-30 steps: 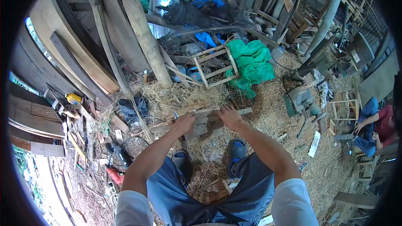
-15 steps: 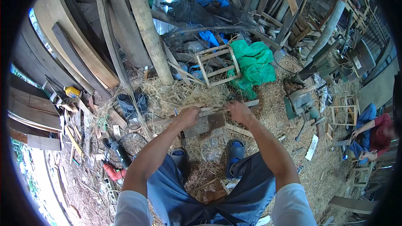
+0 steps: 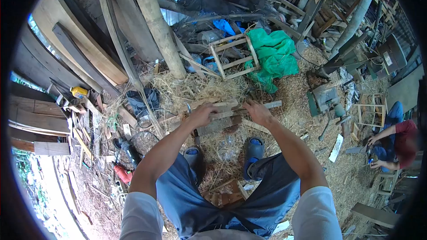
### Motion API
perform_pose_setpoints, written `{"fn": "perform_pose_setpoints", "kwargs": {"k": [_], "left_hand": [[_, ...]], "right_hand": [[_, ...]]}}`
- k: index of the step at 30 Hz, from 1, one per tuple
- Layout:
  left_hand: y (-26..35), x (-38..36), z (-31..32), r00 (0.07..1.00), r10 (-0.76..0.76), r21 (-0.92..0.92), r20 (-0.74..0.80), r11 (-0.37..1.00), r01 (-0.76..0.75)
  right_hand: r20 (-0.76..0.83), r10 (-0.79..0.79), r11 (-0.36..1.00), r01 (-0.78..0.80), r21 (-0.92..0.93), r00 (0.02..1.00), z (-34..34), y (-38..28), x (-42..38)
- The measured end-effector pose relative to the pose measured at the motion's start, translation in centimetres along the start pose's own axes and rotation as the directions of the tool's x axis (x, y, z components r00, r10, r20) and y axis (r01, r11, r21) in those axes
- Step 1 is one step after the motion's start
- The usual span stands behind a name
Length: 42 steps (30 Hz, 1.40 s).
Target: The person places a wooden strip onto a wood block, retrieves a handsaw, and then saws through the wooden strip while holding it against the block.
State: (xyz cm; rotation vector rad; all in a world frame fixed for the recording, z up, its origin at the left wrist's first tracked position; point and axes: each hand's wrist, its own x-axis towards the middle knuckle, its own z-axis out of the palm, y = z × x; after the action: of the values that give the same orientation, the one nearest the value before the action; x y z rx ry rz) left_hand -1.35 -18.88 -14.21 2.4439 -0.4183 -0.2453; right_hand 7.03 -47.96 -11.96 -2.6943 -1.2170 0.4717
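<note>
My left hand (image 3: 203,114) is closed around the left part of a narrow wooden strip (image 3: 227,114). At the strip's right end, my right hand (image 3: 258,112) pinches it with bent fingers. Just beyond the strip lies a pale flat piece of wood (image 3: 226,105), and another light board end (image 3: 272,104) sticks out past my right hand. Below the strip, between my feet and hands, sits a grey-brown wooden block (image 3: 211,127). My fingers cover parts of the strip, so its exact ends are hidden.
A small wooden frame (image 3: 233,58) stands ahead beside a green plastic sheet (image 3: 275,58). Red power tool (image 3: 122,174) and dark grinder (image 3: 130,153) lie left. A metal vise (image 3: 324,100) stands right. Another person (image 3: 402,144) sits far right. Planks (image 3: 80,40) lean left.
The pale wood piece beyond the strip shows more plainly now. My hands remain close to the strip, with small shifts. The view has tilted slightly, and the seated person's hands have moved.
</note>
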Motion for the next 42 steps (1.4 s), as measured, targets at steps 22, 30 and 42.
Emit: {"fn": "perform_pose_setpoints", "kwargs": {"k": [22, 30, 42], "left_hand": [[8.7, -3.2, -8.2, 0.974, -0.123, -0.161, -0.192, 0.983, 0.092], [6.5, -2.4, -9.8, 0.964, -0.226, -0.002, -0.138, 0.974, 0.227], [7.5, -5.8, -11.3, 0.883, -0.450, -0.613, -0.134, 0.738, 0.282]], "right_hand": [[0.053, 0.185, 0.965, -0.192, 0.179, 0.981, -4.6, -5.3, 2.1], [0.137, 0.178, 0.973, -0.195, 0.126, 0.974, -9.1, -8.6, 2.4], [0.017, 0.230, 0.853, -0.211, 0.477, 0.973, -11.4, -10.2, -2.5]]}}
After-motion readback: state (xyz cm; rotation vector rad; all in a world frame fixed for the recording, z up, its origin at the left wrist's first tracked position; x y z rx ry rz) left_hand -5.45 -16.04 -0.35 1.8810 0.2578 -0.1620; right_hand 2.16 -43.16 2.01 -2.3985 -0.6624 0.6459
